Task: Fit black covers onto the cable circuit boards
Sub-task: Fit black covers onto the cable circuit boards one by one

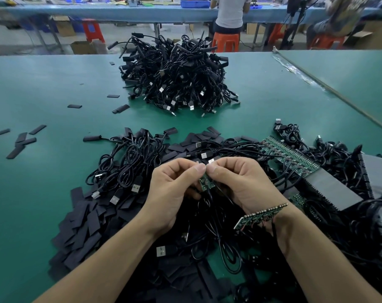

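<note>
A small green circuit board (pixel 206 185) with a black cable (pixel 224 243) trailing from it sits just below the centre of the frame, pinched between the left hand (pixel 174 193) and right hand (pixel 240 184), whose thumbs meet at its top edge. A strip of joined boards (pixel 260 215) sticks out beside the right wrist. Loose black covers (pixel 83 226) lie heaped at lower left on the green table (pixel 43 84), a panel of boards (pixel 290 156) lies at right, and a cable pile (pixel 174 77) stands at upper centre.
</note>
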Demonstrator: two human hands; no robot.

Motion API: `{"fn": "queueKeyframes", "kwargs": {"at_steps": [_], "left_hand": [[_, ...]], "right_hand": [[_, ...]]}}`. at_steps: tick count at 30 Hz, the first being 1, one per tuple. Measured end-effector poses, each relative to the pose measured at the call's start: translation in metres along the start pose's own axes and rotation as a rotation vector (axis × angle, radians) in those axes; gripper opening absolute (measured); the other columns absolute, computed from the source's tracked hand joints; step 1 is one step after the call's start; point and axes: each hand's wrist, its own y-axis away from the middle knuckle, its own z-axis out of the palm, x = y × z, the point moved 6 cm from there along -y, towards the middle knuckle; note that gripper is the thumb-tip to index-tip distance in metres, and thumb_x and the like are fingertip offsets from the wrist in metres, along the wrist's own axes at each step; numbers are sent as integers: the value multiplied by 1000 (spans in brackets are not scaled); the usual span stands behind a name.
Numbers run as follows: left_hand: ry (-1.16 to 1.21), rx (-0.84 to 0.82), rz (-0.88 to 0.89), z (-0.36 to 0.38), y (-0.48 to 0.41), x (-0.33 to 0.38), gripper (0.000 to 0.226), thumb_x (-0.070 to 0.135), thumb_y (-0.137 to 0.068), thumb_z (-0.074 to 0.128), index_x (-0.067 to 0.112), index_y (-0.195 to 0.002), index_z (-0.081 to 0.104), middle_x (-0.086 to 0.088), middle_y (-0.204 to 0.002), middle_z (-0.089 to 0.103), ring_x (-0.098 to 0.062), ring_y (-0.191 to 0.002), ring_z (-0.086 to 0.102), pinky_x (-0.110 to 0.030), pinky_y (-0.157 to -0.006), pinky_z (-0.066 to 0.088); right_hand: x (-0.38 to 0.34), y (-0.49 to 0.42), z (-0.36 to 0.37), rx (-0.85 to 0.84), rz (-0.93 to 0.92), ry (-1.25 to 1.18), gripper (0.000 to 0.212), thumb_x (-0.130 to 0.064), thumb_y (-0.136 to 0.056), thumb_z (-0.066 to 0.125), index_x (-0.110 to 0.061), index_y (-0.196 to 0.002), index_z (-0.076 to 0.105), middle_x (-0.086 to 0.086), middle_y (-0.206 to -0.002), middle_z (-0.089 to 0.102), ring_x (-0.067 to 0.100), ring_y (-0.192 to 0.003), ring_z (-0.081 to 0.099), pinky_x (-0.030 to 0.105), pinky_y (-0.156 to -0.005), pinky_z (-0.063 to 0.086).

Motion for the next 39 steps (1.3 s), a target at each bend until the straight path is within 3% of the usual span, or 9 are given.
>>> {"fn": "queueKeyframes", "kwargs": {"at_steps": [2, 6, 12, 17, 24, 31, 35, 39], "left_hand": [[-22, 9, 10, 0, 0, -1, 9, 24, -79, 76, 21, -72, 74, -3, -66, 67, -9, -55, 60, -19, -49, 48], [-13, 17, 21, 1, 0, 1, 10, 31, -75, 77, 22, -72, 74, -1, -64, 66, -8, -54, 60, -18, -49, 49], [-4, -2, 11, 1, 1, 2, 14, 34, -75, 84, 26, -72, 74, 3, -63, 65, -7, -55, 60, -19, -52, 50], [-1, -17, 23, 3, 1, 1, 9, 30, -74, 81, 24, -71, 74, 3, -65, 67, -6, -56, 61, -18, -54, 51], [-4, -39, -10, 4, 0, -1, 7, 26, -77, 72, 21, -72, 72, 1, -66, 65, -8, -57, 59, -19, -55, 51], [74, -74, -81, 5, -1, -3, 7, 25, -77, 76, 21, -72, 73, -2, -70, 66, -12, -62, 61, -21, -59, 54], [95, -48, -64, 4, 0, -3, 10, 28, -69, 76, 20, -69, 72, -5, -68, 66, -15, -59, 61, -22, -57, 53], [114, -52, -63, 4, 0, -3, 9, 26, -69, 76, 18, -69, 72, -5, -67, 67, -13, -58, 61, -21, -57, 54]], "right_hand": [[-1, 0, 0, 7, 8, -13, 30, -47, -72, 80, -19, -81, 77, 10, -79, 73, 21, -69, 68, 35, -67, 56], [-3, 1, 1, 23, 11, -12, 51, -64, -64, 82, -18, -85, 77, 23, -84, 66, 33, -75, 58, 49, -75, 47], [-5, 2, 1, 7, 32, -21, 55, -65, -59, 84, -17, -84, 77, 14, -82, 72, 26, -72, 66, 41, -73, 53], [-6, 4, 1, 4, 43, -35, 36, -48, -73, 77, -16, -87, 78, 15, -88, 75, 27, -79, 70, 44, -80, 57], [-11, 6, 6, -30, 76, -64, 29, -45, -75, 73, -18, -84, 78, 9, -78, 73, 15, -66, 68, 23, -57, 53], [-11, 7, 5, -53, 85, -73, 24, -39, -80, 71, -17, -86, 78, 15, -81, 71, 23, -66, 66, 28, -59, 55], [-11, 6, 8, -70, 135, -88, 30, -42, -71, 72, -15, -84, 77, 28, -88, 61, 34, -77, 52, 36, -66, 43], [-10, 5, 9, -87, 185, -108, 26, -35, -73, 69, -11, -81, 73, 26, -85, 57, 28, -68, 53, 33, -62, 43]]}}
